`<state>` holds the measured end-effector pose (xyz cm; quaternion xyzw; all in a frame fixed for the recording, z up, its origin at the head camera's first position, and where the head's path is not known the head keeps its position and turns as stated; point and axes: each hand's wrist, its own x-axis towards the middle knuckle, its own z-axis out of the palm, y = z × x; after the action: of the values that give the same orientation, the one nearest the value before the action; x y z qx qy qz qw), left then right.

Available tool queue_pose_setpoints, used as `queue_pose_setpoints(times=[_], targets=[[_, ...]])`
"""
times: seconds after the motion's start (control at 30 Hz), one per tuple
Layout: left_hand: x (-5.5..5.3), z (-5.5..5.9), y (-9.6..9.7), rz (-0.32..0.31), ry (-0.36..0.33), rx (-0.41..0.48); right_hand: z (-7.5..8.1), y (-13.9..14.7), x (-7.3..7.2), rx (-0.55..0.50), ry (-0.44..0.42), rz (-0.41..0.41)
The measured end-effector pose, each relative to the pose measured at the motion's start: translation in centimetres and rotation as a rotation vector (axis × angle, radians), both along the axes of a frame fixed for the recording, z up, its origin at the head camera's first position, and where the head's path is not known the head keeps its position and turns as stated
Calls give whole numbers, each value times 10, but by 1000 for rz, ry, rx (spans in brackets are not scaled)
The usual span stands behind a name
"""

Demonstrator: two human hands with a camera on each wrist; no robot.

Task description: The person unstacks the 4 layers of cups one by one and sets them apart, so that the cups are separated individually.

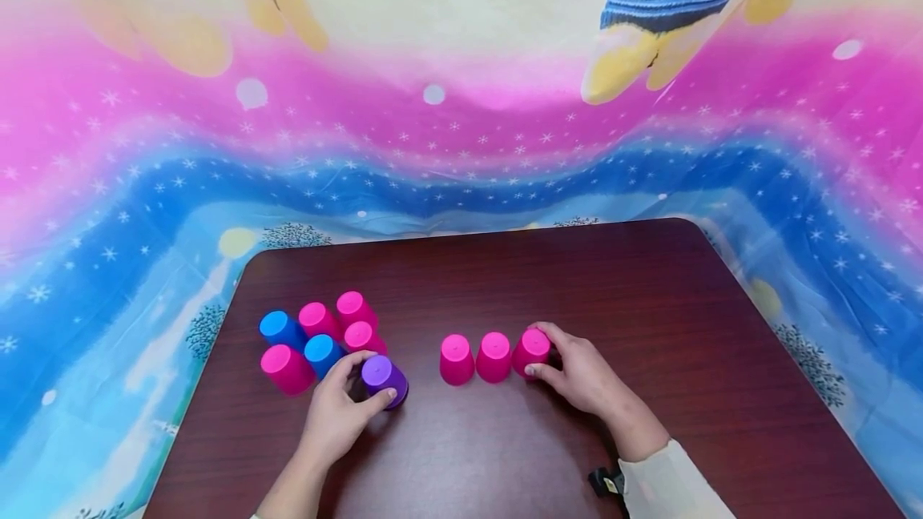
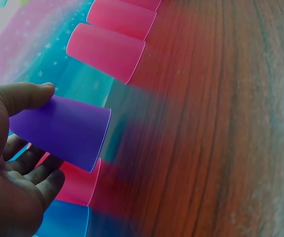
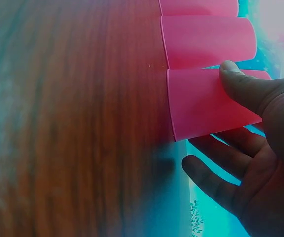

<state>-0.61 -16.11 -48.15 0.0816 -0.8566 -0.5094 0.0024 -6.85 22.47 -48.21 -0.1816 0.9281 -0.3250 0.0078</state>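
My left hand (image 1: 337,415) grips an upside-down purple cup (image 1: 384,379), thumb on its near side and fingers behind. In the left wrist view the thumb lies along one side of the purple cup (image 2: 65,129). My right hand (image 1: 580,375) holds a pink cup (image 1: 532,352), the rightmost of three upside-down pink cups in a row. Left of it stand the middle pink cup (image 1: 493,357) and the leftmost pink cup (image 1: 457,360). In the right wrist view, the thumb presses the held pink cup (image 3: 206,101) from one side, with the fingers on the other.
A cluster of upside-down cups stands left, among them a blue cup (image 1: 280,330), a second blue cup (image 1: 322,354) and a pink cup (image 1: 287,369). They stand on a dark wooden table (image 1: 447,455). A patterned cloth (image 1: 461,134) hangs behind. A black strap (image 1: 604,482) is near the right sleeve.
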Motion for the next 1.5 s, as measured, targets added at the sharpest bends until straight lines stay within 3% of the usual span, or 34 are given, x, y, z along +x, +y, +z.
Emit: queue_pose_setpoints(times=[0.37,0.57,0.93,1.5], targets=[[4,3,-8,25,21,-2,0,0,1,-8,6,-1],[6,2,-12,34,2,0,0,0,2,-6,-3,-9],[7,-3,-16,54,43,-22,0,0,1,-7,-3,-3],[6,-4,-18,48,23,6,0,0,1,-4,-9,-3]])
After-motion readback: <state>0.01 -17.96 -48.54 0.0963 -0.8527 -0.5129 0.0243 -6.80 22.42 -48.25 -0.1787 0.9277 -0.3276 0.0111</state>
